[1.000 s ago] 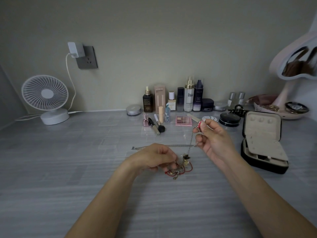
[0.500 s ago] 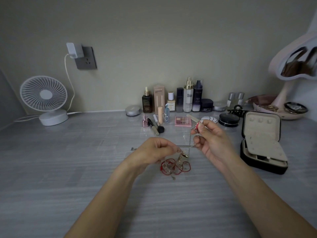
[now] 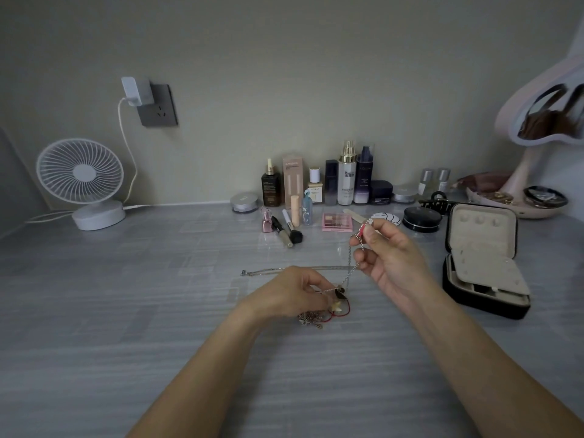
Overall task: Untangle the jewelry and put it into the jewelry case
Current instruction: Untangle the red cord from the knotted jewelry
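A tangle of jewelry [image 3: 328, 306] with red cord and small charms lies on the grey table under my left hand [image 3: 294, 292], whose fingers pinch into it. My right hand [image 3: 387, 252] pinches a silver chain [image 3: 355, 267] with a red-and-white charm at its top, held up above the table. The chain runs down from those fingers into the tangle. A second silver chain [image 3: 265, 271] lies stretched out flat behind my left hand. The black jewelry case [image 3: 483, 267] stands open at the right, with a beige lining.
Cosmetic bottles [image 3: 346, 178], brushes and a pink palette [image 3: 337, 222] line the back of the table. A black compact [image 3: 422, 219] and hair clip sit near the case. A white fan [image 3: 83, 181] stands back left, a pink mirror [image 3: 543, 121] with trinket dishes back right.
My left hand lifted part of the tangle off the table, then came back down onto it. My right hand kept the chain end raised, almost still.
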